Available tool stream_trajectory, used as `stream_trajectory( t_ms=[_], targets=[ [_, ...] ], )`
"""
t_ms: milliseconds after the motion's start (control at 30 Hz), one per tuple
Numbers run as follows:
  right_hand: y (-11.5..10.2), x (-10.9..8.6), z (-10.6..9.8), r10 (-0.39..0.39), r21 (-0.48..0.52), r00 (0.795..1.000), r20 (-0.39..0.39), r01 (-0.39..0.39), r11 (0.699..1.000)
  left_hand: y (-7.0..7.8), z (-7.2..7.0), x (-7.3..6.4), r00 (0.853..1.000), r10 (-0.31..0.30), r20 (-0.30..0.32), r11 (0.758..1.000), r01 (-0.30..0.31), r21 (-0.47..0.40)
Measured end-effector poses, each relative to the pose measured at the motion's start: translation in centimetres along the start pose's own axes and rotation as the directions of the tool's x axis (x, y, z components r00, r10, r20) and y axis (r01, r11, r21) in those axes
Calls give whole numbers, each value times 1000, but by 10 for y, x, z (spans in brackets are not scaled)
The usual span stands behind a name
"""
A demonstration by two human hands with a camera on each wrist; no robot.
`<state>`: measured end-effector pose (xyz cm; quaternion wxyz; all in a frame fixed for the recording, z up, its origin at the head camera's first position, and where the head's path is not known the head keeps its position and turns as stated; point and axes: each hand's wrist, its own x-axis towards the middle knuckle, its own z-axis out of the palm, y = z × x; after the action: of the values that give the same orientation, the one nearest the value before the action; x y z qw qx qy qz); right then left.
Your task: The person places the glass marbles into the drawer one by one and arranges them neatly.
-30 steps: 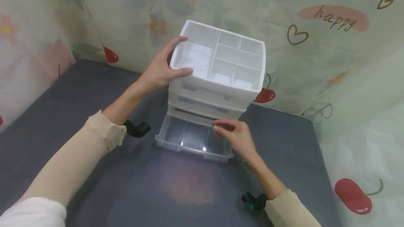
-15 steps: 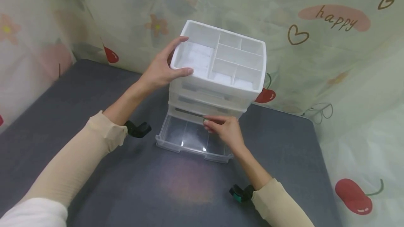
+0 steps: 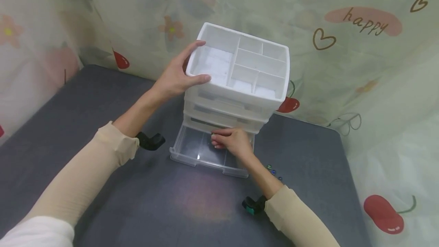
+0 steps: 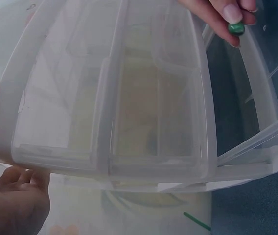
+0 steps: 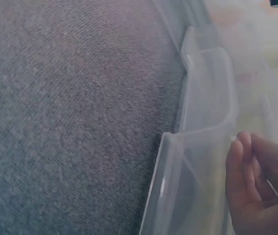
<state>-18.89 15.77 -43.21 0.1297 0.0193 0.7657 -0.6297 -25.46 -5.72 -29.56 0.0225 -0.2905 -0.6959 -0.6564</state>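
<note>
— What are you holding?
— I'm pinching a green bead (image 4: pixel 236 29) with the right hand (image 3: pixel 232 141), keeping it over the pulled-out bottom drawer (image 3: pixel 207 165).
— And the left hand (image 3: pixel 175 76)?
— I'm gripping the white drawer unit (image 3: pixel 234 92) at its top rim.

Right grip (image 3: pixel 231 141): access to the pulled-out clear plastic drawer (image 3: pixel 209 166) is free from above and from the near side, over its low front wall. Directly beyond this grip, the white plastic drawer cabinet (image 3: pixel 223 108) blocks travel. To its near right, small round glass beads (image 3: pixel 273 172) obstruct low passage. To its left, past the drawer, dark-grey tabletop (image 3: pixel 144 193) gives room. Beyond the left grip (image 3: pixel 174 74), floral fabric sheeting (image 3: pixel 147 22) limits reach.
</note>
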Motion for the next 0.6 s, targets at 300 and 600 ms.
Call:
stream_trajectory(
  t_ms=[300, 600],
  targets=[
    [4, 6, 6, 32, -51, 999, 8, -32, 998, -1, 0, 0, 1000, -11, 5, 1000, 11, -18],
    [6, 7, 8, 40, -148, 999, 4, -39, 988, -4, -1, 1, 1000, -11, 15, 999, 12, -42]
  ],
)
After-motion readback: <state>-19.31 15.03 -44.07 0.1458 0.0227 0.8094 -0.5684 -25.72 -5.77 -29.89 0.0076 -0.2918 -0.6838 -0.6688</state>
